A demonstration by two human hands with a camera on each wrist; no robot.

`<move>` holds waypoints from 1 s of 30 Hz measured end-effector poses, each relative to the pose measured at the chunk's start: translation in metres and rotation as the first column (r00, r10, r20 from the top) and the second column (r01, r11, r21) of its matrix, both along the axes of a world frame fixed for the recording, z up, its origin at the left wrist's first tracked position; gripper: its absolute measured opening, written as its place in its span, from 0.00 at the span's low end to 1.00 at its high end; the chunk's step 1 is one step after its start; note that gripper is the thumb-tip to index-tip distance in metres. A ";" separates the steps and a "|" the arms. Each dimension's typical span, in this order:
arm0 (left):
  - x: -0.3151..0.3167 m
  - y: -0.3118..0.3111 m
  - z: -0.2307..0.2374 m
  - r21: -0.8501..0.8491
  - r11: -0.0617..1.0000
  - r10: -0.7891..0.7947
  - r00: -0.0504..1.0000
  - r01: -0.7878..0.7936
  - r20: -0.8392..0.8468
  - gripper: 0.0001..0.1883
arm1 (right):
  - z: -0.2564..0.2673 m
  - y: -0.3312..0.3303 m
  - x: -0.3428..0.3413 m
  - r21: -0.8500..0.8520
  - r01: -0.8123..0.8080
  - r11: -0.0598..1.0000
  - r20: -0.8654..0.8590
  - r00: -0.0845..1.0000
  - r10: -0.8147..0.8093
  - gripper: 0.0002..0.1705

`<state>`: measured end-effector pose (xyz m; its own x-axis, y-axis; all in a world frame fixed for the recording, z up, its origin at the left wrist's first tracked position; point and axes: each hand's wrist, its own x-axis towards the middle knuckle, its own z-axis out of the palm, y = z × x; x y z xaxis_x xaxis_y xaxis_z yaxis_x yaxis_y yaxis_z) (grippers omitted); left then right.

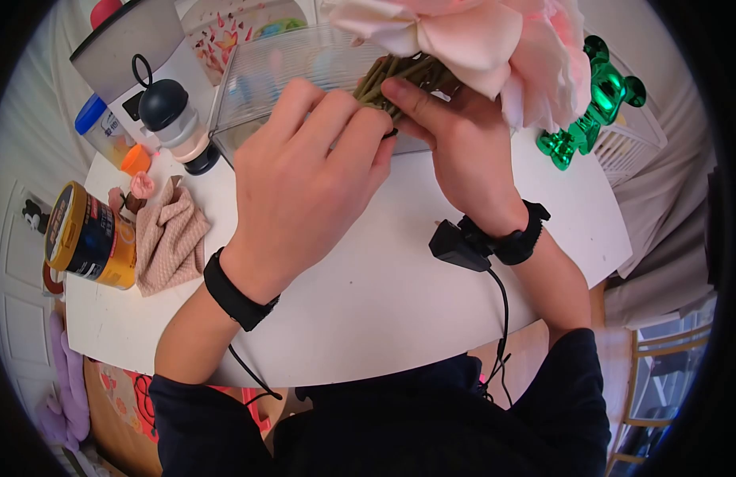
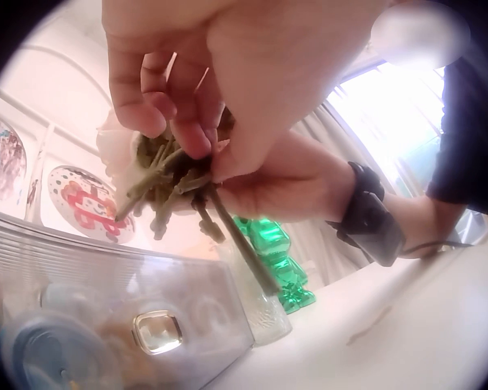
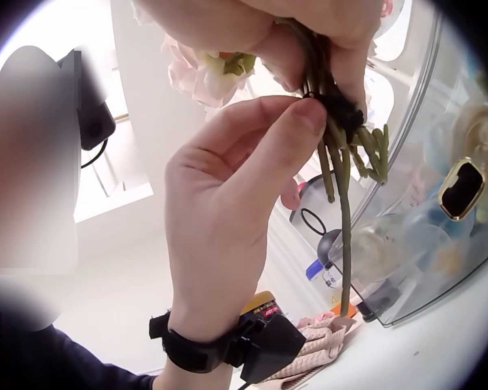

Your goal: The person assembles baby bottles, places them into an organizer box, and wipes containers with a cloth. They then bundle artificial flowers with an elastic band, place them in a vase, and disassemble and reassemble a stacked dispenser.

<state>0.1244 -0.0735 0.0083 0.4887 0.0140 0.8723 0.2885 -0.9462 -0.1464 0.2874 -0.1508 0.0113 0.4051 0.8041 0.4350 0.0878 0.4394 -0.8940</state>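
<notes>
As seen in the head view, found a bunch of broad-petalled, pale pink flowers [image 1: 471,40] held up by the near edge of a clear, ribbed plastic box [image 1: 288,60]. Noted thin green stems [image 1: 376,79] gripped in the right hand [image 1: 473,151] just below the blooms, with that thumb pressed along the bundle and the fingers curled behind. Traced the free ends past the fingertips in the right wrist view, with one longer green stem [image 3: 346,244] reaching well beyond the rest, beside the box.

Saw the left hand [image 1: 304,171] next to the right, close to the box, with thumb and forefinger pinching a narrow black tie [image 3: 340,110] at the stems. Could not tell whether the tie passes fully round. Recorded the other left fingers as bent near the bundle; could not tell which of them touch it.

Logged left of the box: a pale bottle with a domed black cap [image 1: 177,119]; farther left and nearer the person, a yellow tub with a dark label [image 1: 105,238] and a crumpled pinkish waffle-weave cloth [image 1: 173,234]. Logged right of the box: a shiny metallic-green bear figure [image 1: 602,99]. Noted a smooth white table [image 1: 352,318] beneath the box.
</notes>
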 end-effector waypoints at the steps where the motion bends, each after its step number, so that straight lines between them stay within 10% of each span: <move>1: 0.001 -0.001 -0.001 0.000 1.000 0.001 1.000 -0.001 0.001 0.12 | -0.001 -0.001 -0.002 0.002 0.020 1.000 0.031 0.999 -0.020 0.19; 9: 0.006 -0.004 -0.005 -0.156 0.974 -0.154 0.986 0.163 0.070 0.14 | 0.000 -0.008 -0.008 -0.051 0.160 0.986 0.269 0.953 -0.141 0.16; 21: 0.006 -0.005 -0.004 -0.004 0.973 -0.229 0.966 0.230 -0.119 0.16 | -0.001 0.006 0.001 0.261 0.158 0.952 0.098 0.977 -0.189 0.15; 24: 0.001 0.008 0.001 0.026 0.980 -0.192 0.972 0.197 -0.137 0.15 | 0.013 -0.004 0.004 -0.021 0.238 0.971 0.159 0.960 -0.232 0.15; 30: -0.013 0.014 0.014 -0.087 0.986 -0.153 0.976 0.141 -0.155 0.13 | 0.026 0.000 -0.003 0.269 0.329 0.905 -0.010 0.941 -0.339 0.19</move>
<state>0.1112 -0.0599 0.0225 0.6235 -0.0061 0.7818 0.1241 -0.9865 -0.1066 0.2839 -0.1504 0.0370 0.6099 0.4792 0.6312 0.3008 0.5968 -0.7438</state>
